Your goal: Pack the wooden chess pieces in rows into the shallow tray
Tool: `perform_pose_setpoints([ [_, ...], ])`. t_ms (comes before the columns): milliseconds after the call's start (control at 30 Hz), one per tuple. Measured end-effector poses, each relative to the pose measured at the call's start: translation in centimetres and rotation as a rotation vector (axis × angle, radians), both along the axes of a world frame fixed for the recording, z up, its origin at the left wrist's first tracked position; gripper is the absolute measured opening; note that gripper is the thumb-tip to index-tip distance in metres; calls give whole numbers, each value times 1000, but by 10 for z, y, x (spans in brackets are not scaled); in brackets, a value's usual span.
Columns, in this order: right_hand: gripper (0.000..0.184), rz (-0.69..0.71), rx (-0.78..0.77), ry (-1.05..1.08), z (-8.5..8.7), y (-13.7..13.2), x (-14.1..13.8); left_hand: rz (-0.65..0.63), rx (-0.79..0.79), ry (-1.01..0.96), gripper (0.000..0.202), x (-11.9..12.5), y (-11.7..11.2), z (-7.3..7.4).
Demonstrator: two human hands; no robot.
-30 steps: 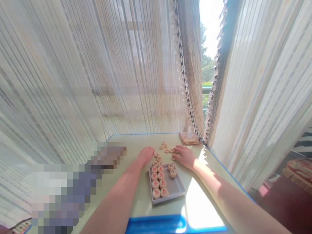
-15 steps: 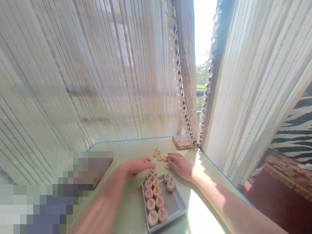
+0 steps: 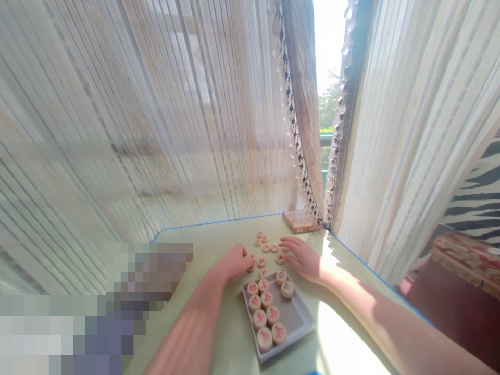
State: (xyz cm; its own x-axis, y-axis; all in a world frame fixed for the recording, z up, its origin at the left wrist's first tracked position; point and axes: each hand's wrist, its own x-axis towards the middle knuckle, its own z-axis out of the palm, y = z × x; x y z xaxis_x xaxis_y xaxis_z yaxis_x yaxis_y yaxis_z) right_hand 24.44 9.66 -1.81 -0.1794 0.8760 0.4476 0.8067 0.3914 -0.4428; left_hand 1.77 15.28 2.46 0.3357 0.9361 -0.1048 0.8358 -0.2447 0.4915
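My left hand (image 3: 235, 262) is closed, its curled fingers at a round wooden xiangqi piece (image 3: 251, 269) left of the loose group. Palm down, my right hand (image 3: 302, 259) has its fingers apart, resting beside a loose piece with a dark character (image 3: 279, 259) and partly covering another. Between and beyond the hands lie several more loose xiangqi pieces (image 3: 266, 249) on the table. Close in front stands a shallow grey tray (image 3: 299, 336). Two rows of red-character pieces (image 3: 267, 299) fill its left side, and two dark-character pieces (image 3: 287, 289) sit at its far right corner.
A flat orange-brown box (image 3: 300, 221) lies at the far corner of the pale green table (image 3: 219, 237). Sheer striped curtains (image 3: 219, 130) hang along the table's far side. At left, a blurred-out patch (image 3: 156, 281) hides part of the table.
My left hand's fingers have curled in at the piece by its fingertips, and that piece has shifted slightly left. My right hand stays beside the loose pieces. The whole view has shifted a little.
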Motion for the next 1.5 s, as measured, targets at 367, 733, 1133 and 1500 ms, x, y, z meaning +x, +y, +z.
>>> perform_pose_setpoints([
  [367, 28, 56, 68, -24, 0, -5, -8, 24, 15, -94, 33, 2, -1, -2],
  [733, 32, 55, 151, 107, 11, -15, -7, -97, -147, -820, 35, 28, -14, 8],
  [1133, 23, 148, 173, 161, 22, -25, -19, -254, -384, -828, 32, 31, -23, 10],
  [1500, 20, 38, -133, 575, 43, -38, -27, -279, -503, -854, 32, 29, -31, 24],
])
